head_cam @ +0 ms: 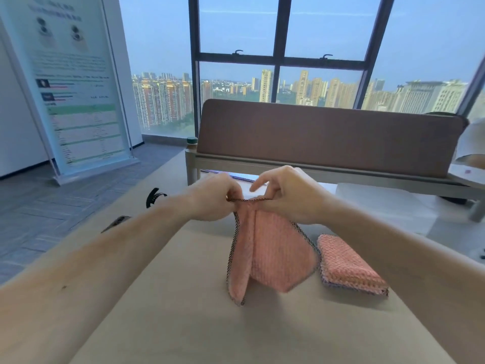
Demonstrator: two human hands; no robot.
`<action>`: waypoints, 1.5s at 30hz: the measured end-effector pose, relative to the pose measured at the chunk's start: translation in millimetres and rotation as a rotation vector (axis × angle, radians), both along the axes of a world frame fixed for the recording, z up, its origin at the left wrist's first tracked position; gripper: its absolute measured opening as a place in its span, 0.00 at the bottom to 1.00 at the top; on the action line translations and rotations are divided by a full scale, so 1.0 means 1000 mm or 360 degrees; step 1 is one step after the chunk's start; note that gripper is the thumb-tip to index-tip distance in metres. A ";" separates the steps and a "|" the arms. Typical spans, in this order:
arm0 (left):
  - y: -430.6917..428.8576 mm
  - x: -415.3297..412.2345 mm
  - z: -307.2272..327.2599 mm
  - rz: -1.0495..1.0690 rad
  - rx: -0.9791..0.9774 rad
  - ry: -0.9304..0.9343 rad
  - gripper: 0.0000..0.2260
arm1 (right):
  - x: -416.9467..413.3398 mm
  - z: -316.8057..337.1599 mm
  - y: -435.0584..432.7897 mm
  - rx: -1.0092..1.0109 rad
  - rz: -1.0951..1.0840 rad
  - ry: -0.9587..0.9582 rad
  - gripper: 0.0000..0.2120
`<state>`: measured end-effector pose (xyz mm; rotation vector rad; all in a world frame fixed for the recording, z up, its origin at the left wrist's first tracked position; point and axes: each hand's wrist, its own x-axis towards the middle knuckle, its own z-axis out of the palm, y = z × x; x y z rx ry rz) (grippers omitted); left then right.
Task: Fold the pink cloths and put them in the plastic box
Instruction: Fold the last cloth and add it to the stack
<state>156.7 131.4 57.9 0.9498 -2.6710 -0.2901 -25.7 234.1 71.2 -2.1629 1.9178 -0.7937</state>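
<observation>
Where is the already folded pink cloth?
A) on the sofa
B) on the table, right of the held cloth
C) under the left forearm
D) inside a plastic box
B: the folded cloth lies on the table, right of the held cloth.

High-rise office. Beyond the fingers (262, 181), a tall window (328, 30) in dark frames looks out over a city of tower blocks (162, 101) under a blue sky. Far to the left of the fingers, a printed display banner (78, 88), its text blurred, stands on grey carpet tiles (39, 206). Just behind the fingers is a bench (328, 137) with a brown padded back. Below them lies a tan tabletop (196, 324).
</observation>
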 end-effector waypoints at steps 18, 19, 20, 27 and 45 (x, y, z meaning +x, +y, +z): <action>0.100 0.060 -0.002 -0.0391 0.0491 0.0446 0.04 | 0.019 0.060 0.118 -0.0134 -0.0042 -0.0375 0.09; 0.101 0.069 -0.004 -0.0328 0.0516 0.0539 0.07 | 0.018 0.058 0.125 -0.0091 -0.0057 -0.0431 0.10; 0.101 0.078 -0.004 -0.0257 0.0531 0.0644 0.12 | 0.016 0.056 0.133 -0.0058 -0.0077 -0.0488 0.11; 0.139 0.116 0.033 -0.0175 0.0380 0.0948 0.07 | 0.013 0.054 0.184 -0.0093 -0.0146 -0.0460 0.15; 0.128 0.090 -0.002 0.0092 0.0541 0.0954 0.09 | -0.016 -0.010 0.173 -0.0339 -0.0315 -0.0443 0.05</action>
